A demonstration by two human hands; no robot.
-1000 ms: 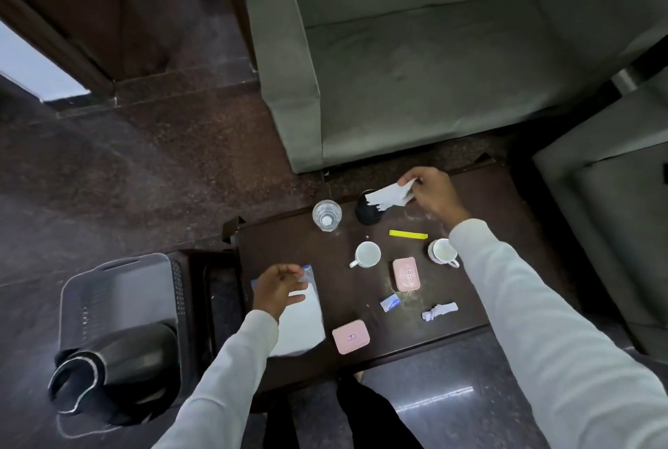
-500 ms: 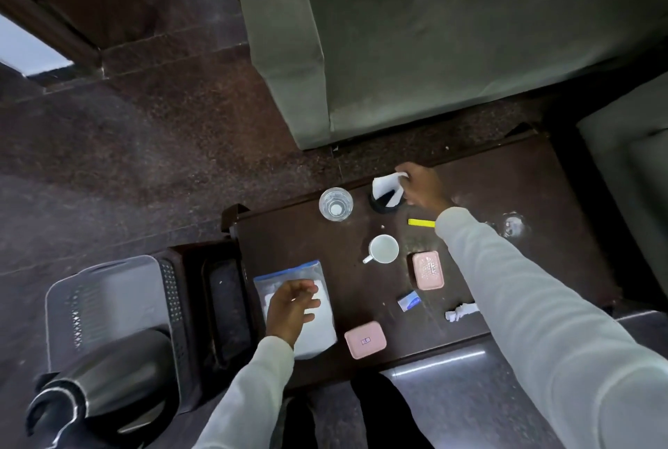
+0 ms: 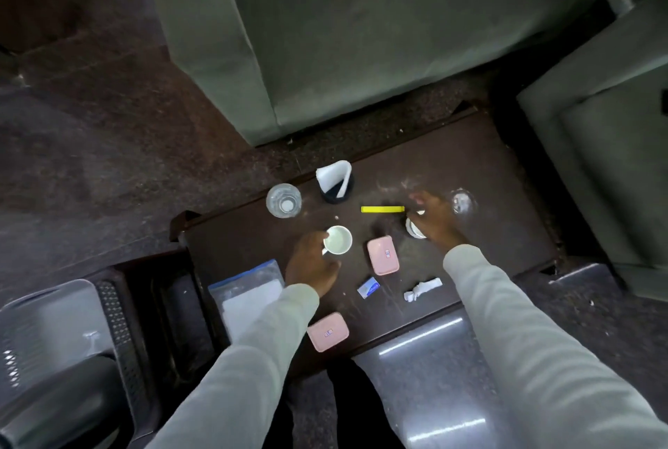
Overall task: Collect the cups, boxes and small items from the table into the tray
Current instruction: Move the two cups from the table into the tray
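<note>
left hand (image 3: 311, 265): your fingers curl at the handle side of the white cup (image 3: 338, 239), centre of frame; touching it, cup sits on the table (image 3: 470, 159), can't tell if you've got a firm hold.
right hand (image 3: 435, 218): yours is blurred, draped over the second cup (image 3: 413, 228) right of centre; contact yes, how tightly it's closed can't tell.
boxes: pink box (image 3: 383, 255) between your two hands; second pink box (image 3: 328, 331) at the table's near edge, lower centre.
small items: yellow strip (image 3: 382, 209) just left of your right hand; blue-white sachet (image 3: 368, 287) and crumpled white wrapper (image 3: 422, 289) below the first box.
other: clear glass (image 3: 283, 200) and dark holder with paper (image 3: 336, 182) upper centre; zip bag (image 3: 249, 295) under your left sleeve.
tray (image 3: 47, 325): grey, lower left of frame, off the table.
</note>
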